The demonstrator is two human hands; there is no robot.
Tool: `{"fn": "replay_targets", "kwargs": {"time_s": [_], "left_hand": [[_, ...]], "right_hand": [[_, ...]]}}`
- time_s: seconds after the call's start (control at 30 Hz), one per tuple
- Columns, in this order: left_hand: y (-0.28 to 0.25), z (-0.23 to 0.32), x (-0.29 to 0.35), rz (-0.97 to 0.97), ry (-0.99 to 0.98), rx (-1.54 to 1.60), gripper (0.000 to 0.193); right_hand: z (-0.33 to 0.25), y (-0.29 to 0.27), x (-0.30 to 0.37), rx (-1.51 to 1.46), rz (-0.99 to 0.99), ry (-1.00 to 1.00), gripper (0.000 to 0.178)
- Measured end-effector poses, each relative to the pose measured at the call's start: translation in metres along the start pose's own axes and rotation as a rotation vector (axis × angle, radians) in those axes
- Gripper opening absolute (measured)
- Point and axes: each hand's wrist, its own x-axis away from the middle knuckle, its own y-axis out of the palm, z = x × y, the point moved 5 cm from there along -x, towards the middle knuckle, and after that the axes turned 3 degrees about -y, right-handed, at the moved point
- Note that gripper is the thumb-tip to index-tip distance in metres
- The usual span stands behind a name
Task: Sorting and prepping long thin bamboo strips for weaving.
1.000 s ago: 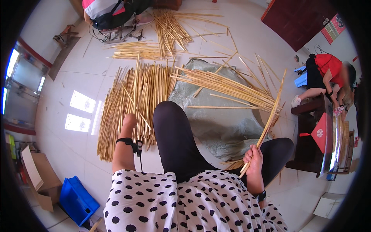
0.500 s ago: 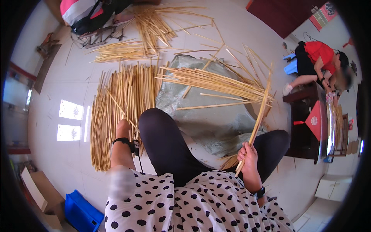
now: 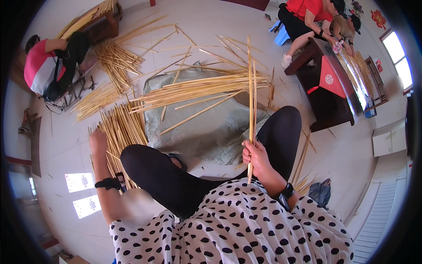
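Two or so dry straw-coloured stalks [image 3: 251, 97] stand nearly upright in my right hand [image 3: 257, 157], whose fingers are wrapped round their lower part above my lap. My left hand [image 3: 98, 140] reaches to the left edge of a thick pile of stalks [image 3: 119, 127] on the floor. Its fingers are hidden, so what it grips, if anything, does not show. In front of my knees, a looser bundle of stalks [image 3: 193, 91] lies across a grey-green plastic sheet [image 3: 198, 132], with several single stalks beside it.
More stalks [image 3: 116, 66] lie scattered at the far left, near a seated co-worker [image 3: 50, 66]. Two people work at a dark wooden table [image 3: 325, 92] on the right. A dark crumpled bag [image 3: 320, 192] lies on the floor beyond my right elbow.
My view has swung to the right and up. My left hand has moved outward to the pile's left edge. My right hand still holds its stalks, now more upright.
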Motion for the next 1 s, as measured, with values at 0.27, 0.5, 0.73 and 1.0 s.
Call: {"fn": "replay_targets", "kwargs": {"time_s": [0.27,0.5,0.73,1.0], "left_hand": [[-0.121,0.226,0.044,0.021,0.352,0.191,0.022],[0.03,0.327,0.099,-0.312,0.731,0.046,0.019],[0.101,0.356,0.107,-0.313,0.737,-0.023,0.013],[0.137,0.365,0.109,-0.479,0.781,-0.24,0.018]], "right_hand": [[-0.004,-0.013,0.006,-0.098,-0.046,-0.011,0.014],[-0.009,-0.022,0.01,-0.119,-0.06,-0.013,0.015],[-0.011,-0.04,0.007,-0.118,0.006,-0.007,0.016],[-0.011,-0.048,0.0,-0.115,0.059,0.008,0.016]]}}
